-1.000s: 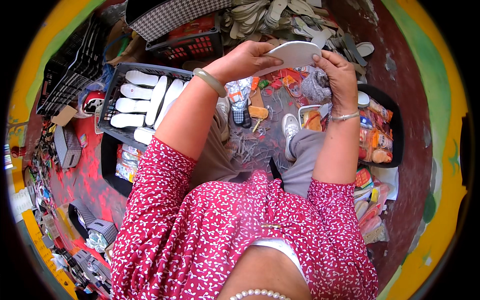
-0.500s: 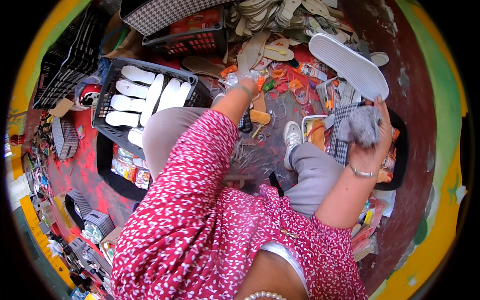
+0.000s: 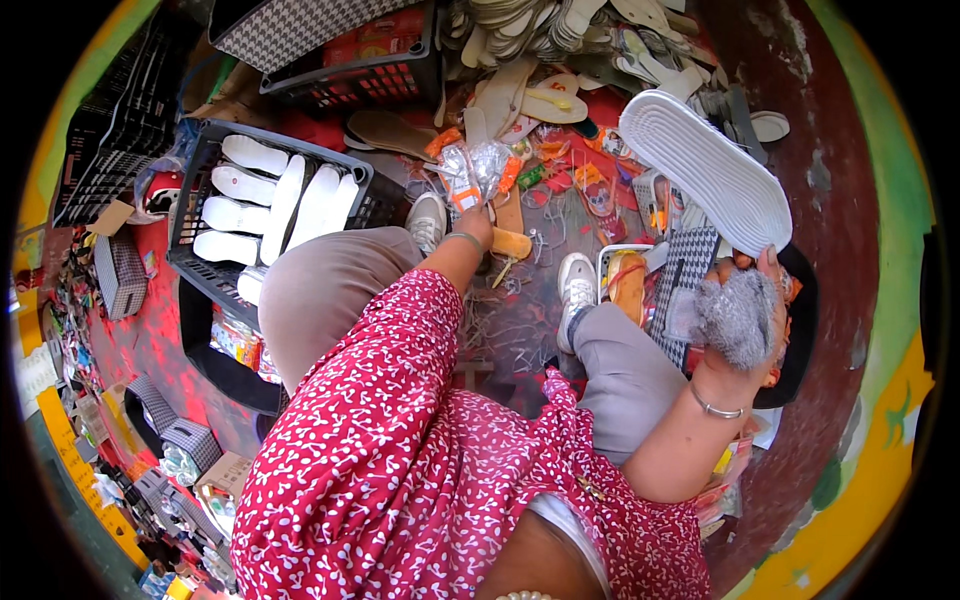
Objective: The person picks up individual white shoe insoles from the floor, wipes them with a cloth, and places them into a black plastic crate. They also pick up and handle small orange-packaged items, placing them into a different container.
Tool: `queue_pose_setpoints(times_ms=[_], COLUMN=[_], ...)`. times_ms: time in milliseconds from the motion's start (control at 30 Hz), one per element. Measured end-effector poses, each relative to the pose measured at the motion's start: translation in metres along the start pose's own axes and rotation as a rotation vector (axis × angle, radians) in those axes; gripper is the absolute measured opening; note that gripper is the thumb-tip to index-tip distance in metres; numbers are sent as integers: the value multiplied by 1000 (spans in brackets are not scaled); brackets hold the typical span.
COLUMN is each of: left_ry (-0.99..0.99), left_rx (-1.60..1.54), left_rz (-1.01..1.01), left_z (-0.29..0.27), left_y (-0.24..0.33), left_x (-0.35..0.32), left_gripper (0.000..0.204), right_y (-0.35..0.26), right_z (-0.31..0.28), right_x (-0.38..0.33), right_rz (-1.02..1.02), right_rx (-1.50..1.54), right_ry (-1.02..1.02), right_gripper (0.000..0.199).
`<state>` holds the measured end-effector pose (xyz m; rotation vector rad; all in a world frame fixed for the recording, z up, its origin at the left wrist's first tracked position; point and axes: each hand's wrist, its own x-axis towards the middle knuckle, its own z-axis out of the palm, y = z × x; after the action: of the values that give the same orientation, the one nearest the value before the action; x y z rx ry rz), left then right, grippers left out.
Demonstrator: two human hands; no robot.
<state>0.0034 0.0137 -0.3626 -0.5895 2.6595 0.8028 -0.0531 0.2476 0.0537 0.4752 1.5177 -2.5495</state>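
My left hand (image 3: pixel 474 226) reaches down to the middle of the floor. Its fingers are closed on a clear plastic packet (image 3: pixel 462 180) with white and orange on it. Beside that lies more crinkled clear plastic (image 3: pixel 488 165). On the right, my right hand (image 3: pixel 772 300) pinches the near end of a white ridged shoe sole (image 3: pixel 705 170), which stretches up and to the left. In the same hand is a grey fuzzy wad (image 3: pixel 738 318) of fine strands, which covers most of the palm and some of the fingers.
A dark crate (image 3: pixel 375 205) of white soles stands on the left; another crate (image 3: pixel 350 85) is behind it. Piled soles (image 3: pixel 530 30) lie at the back. An orange-handled brush (image 3: pixel 512 244) and thread scraps (image 3: pixel 520 320) lie between my shoes. A houndstooth-patterned box (image 3: pixel 683 265) stands near my right hand.
My left hand has drawn back toward me, and the packet shows more clearly in it. My right hand, with the sole and the wad, has shifted slightly down in the picture.
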Motion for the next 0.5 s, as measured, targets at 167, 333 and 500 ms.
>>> queue_pose_setpoints(times_ms=[167, 333, 500], left_ry=[352, 300, -92], left_rx=[-406, -1153, -1718], left_rz=[23, -141, 186], left_z=[-35, -125, -241], left_y=[47, 100, 126], left_x=[-5, -13, -48], left_gripper=[23, 10, 38], right_y=[0, -2, -9], right_z=[5, 9, -11], right_x=[-1, -7, 13], right_rz=[17, 78, 45], right_rx=[-4, 114, 231], right_ry=[29, -87, -258], right_gripper=[19, 23, 23])
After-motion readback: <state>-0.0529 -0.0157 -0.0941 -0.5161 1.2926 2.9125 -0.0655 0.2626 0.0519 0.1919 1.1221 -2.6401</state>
